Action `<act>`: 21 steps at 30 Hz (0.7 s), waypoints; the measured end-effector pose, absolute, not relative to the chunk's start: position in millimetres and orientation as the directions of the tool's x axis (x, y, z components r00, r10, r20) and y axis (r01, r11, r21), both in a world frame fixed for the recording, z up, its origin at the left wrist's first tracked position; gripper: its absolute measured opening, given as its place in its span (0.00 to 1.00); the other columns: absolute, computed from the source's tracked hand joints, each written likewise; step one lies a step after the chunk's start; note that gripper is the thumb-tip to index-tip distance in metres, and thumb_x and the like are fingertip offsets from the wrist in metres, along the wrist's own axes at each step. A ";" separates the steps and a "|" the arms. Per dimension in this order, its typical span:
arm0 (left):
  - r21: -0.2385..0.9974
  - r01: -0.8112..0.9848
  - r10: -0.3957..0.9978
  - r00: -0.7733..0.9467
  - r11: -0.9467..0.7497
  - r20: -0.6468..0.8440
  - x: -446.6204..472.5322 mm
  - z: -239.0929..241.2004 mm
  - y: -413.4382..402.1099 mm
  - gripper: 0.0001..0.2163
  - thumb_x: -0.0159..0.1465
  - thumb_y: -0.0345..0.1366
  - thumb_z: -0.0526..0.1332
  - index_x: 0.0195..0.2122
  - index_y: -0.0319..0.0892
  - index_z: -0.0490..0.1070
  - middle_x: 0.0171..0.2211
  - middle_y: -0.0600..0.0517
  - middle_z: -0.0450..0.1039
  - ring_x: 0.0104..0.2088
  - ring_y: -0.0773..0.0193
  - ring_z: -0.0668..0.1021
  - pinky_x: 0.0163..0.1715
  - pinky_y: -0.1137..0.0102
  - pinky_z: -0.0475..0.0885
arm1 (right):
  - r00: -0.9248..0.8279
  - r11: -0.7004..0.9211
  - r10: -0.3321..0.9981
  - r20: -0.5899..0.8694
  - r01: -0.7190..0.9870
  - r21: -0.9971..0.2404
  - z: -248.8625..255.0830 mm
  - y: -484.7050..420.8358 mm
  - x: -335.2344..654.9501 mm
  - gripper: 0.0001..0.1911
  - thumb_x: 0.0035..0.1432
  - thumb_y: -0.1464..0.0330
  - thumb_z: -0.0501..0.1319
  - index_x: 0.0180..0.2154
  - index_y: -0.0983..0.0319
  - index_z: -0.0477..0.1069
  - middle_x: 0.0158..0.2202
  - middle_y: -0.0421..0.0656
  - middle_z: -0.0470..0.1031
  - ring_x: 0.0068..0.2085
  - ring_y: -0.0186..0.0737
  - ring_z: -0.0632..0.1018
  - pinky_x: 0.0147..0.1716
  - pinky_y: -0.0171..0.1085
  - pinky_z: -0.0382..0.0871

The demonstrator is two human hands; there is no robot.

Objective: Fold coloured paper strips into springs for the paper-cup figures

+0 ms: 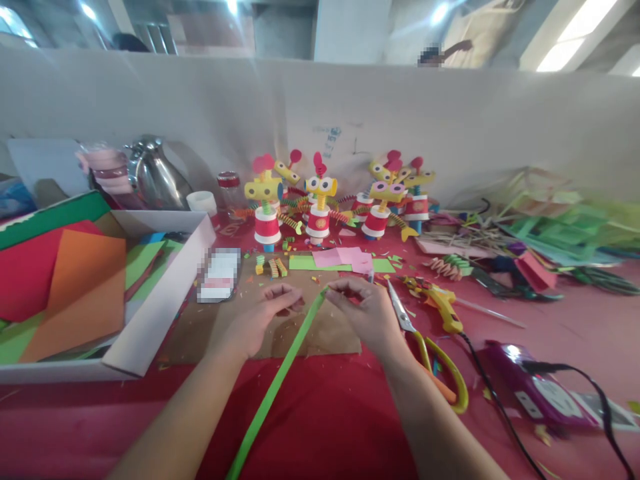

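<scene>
A long, narrow green paper strip (283,380) runs from the bottom edge of the view up to my right hand (365,310). The thumb and fingers of that hand pinch its upper end. Just left of the strip is my left hand (265,313), its fingers curled and thumb against the index finger, with nothing visible in the pinch. Both hands are over a brown cardboard sheet (320,333). Beyond them lie pink paper pieces (343,257), a bright green paper piece (384,265) and small folded paper springs (277,268).
Scissors (403,310) and a yellow glue gun (445,310) with a cord lie right of my right hand. Several paper-cup figures (320,217) stand behind. A white box (165,293) holds coloured paper on the left. A purple device (540,383) sits at right.
</scene>
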State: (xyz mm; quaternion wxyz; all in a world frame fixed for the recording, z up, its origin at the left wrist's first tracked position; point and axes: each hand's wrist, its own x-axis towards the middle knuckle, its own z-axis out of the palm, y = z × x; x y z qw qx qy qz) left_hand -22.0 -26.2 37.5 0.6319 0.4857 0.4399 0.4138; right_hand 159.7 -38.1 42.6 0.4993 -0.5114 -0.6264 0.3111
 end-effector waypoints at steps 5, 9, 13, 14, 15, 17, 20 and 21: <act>0.981 -0.130 0.924 0.373 0.142 -0.084 -25.7 34.4 -26.1 0.10 0.51 0.37 0.70 0.35 0.45 0.78 0.36 0.51 0.77 0.39 0.61 0.76 0.45 0.65 0.66 | -0.083 0.370 0.925 0.372 0.425 -0.826 35.7 -38.4 155.2 0.03 0.55 0.68 0.63 0.32 0.58 0.76 0.31 0.41 0.79 0.34 0.40 0.77 0.34 0.37 0.69; 0.980 -0.124 0.929 0.354 0.158 -0.105 -26.1 28.8 -25.0 0.07 0.52 0.37 0.69 0.32 0.43 0.78 0.31 0.51 0.77 0.36 0.62 0.77 0.45 0.65 0.66 | -0.079 0.400 0.907 0.413 0.464 -0.790 26.1 -39.8 149.2 0.10 0.56 0.68 0.63 0.41 0.56 0.75 0.36 0.42 0.79 0.38 0.41 0.78 0.38 0.39 0.71; 0.946 -0.253 0.944 0.309 0.203 -0.120 -27.2 27.8 -21.8 0.07 0.50 0.33 0.70 0.30 0.42 0.77 0.30 0.53 0.77 0.34 0.65 0.77 0.42 0.68 0.68 | -0.070 0.414 0.890 0.450 0.537 -0.735 27.7 -41.1 149.5 0.21 0.56 0.64 0.65 0.52 0.55 0.68 0.38 0.43 0.78 0.40 0.42 0.78 0.40 0.41 0.71; 0.927 -0.301 0.947 0.291 0.224 -0.134 -27.2 28.3 -21.0 0.07 0.50 0.32 0.70 0.30 0.42 0.76 0.29 0.54 0.76 0.32 0.66 0.77 0.41 0.69 0.69 | -0.077 0.443 0.864 0.497 0.586 -0.679 29.3 -41.3 150.2 0.22 0.55 0.63 0.65 0.52 0.55 0.68 0.40 0.43 0.78 0.42 0.44 0.77 0.42 0.43 0.71; 0.904 -0.350 0.950 0.272 0.245 -0.152 -27.2 28.8 -20.2 0.08 0.49 0.31 0.70 0.30 0.41 0.76 0.28 0.54 0.76 0.31 0.68 0.77 0.39 0.70 0.69 | -0.089 0.476 0.827 0.556 0.638 -0.605 30.9 -41.6 151.0 0.21 0.55 0.62 0.65 0.51 0.56 0.68 0.42 0.45 0.77 0.44 0.46 0.76 0.44 0.45 0.70; 0.856 -0.438 0.954 0.232 0.276 -0.189 -27.1 29.5 -18.6 0.09 0.47 0.28 0.71 0.30 0.40 0.75 0.26 0.55 0.75 0.27 0.70 0.76 0.36 0.72 0.70 | -0.114 0.518 0.737 0.666 0.728 -0.449 33.6 -41.8 152.2 0.21 0.55 0.62 0.65 0.50 0.57 0.69 0.46 0.47 0.75 0.48 0.50 0.73 0.48 0.49 0.67; 0.808 -0.507 0.953 0.201 0.300 -0.228 -28.0 28.7 -16.0 0.09 0.46 0.26 0.71 0.28 0.38 0.73 0.23 0.54 0.74 0.24 0.69 0.76 0.31 0.72 0.71 | -0.146 0.520 0.667 0.730 0.793 -0.316 36.2 -42.9 152.7 0.20 0.55 0.63 0.65 0.50 0.57 0.69 0.47 0.48 0.75 0.50 0.52 0.71 0.49 0.51 0.64; 0.799 -0.515 0.950 0.204 0.311 -0.238 -28.6 28.0 -15.2 0.09 0.46 0.26 0.70 0.28 0.38 0.73 0.23 0.54 0.74 0.24 0.68 0.76 0.29 0.72 0.70 | -0.155 0.515 0.662 0.734 0.805 -0.294 36.9 -43.9 152.7 0.20 0.55 0.63 0.65 0.50 0.56 0.69 0.46 0.47 0.75 0.50 0.52 0.71 0.49 0.51 0.64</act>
